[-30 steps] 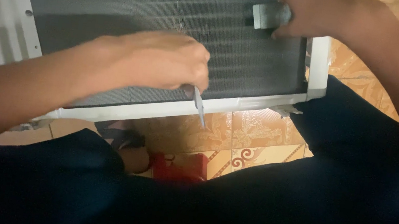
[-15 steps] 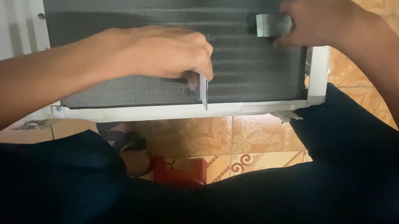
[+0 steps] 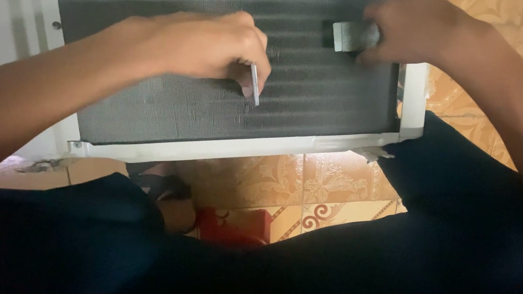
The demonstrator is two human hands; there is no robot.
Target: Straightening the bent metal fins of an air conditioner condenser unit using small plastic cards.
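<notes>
dark grey finned coil panel (image 3: 213, 103) in a white frame (image 3: 234, 148) leans over the patterned orange floor tiles (image 3: 330, 191), just past the person's dark-clothed knees. left hand (image 3: 200, 46) lies on the fins, fingers curled tight around a thin silver tool (image 3: 254, 84) whose tip touches the fins. right hand (image 3: 414, 28) pinches a small flat grey metal piece (image 3: 353, 37) against the panel's upper right. a red object (image 3: 233, 226) sits on the floor below.
</notes>
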